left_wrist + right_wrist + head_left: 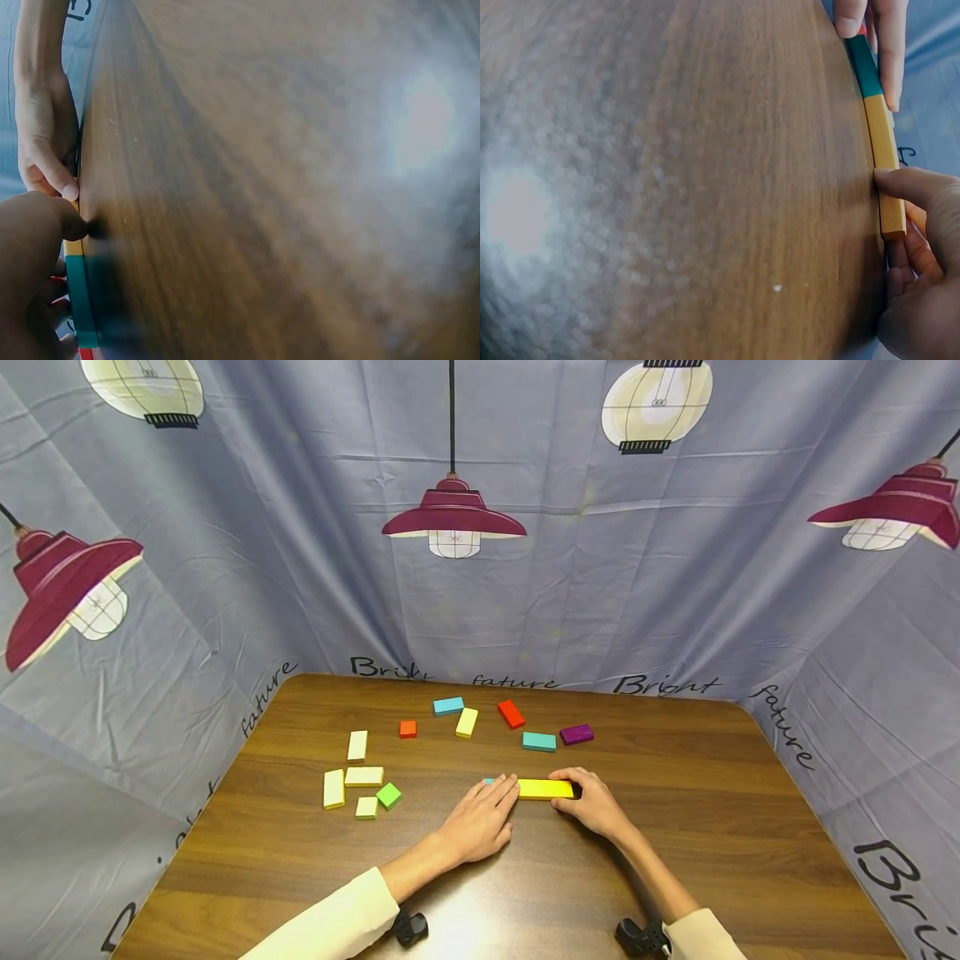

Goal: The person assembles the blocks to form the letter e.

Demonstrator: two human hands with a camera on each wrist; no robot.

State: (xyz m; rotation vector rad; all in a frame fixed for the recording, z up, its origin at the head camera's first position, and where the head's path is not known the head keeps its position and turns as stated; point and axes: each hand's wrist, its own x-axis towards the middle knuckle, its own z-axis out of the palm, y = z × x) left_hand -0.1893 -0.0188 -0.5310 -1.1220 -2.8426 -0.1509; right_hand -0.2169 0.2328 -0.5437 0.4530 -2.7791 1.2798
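Observation:
In the head view my left hand [477, 822] lies with straight fingers over the left part of a row of blocks, fingertips at its far edge. A bit of blue [488, 781] shows beside those fingers. My right hand [592, 802] holds the right end of a long yellow block [545, 789] between thumb and fingers. In the right wrist view the yellow block [883, 135] meets a teal block [864, 67] end to end. The left wrist view shows the teal block [81, 300] with a red piece [86, 353] at its other end; my left fingers are behind it.
Farther back lie a blue block [448, 706], red blocks [512, 714], a teal block [539, 742] and a purple block [577, 735]. At left are several pale yellow blocks [364, 777] and a green block [389, 796]. A grey curtain [525, 610] surrounds the wooden table [712, 827].

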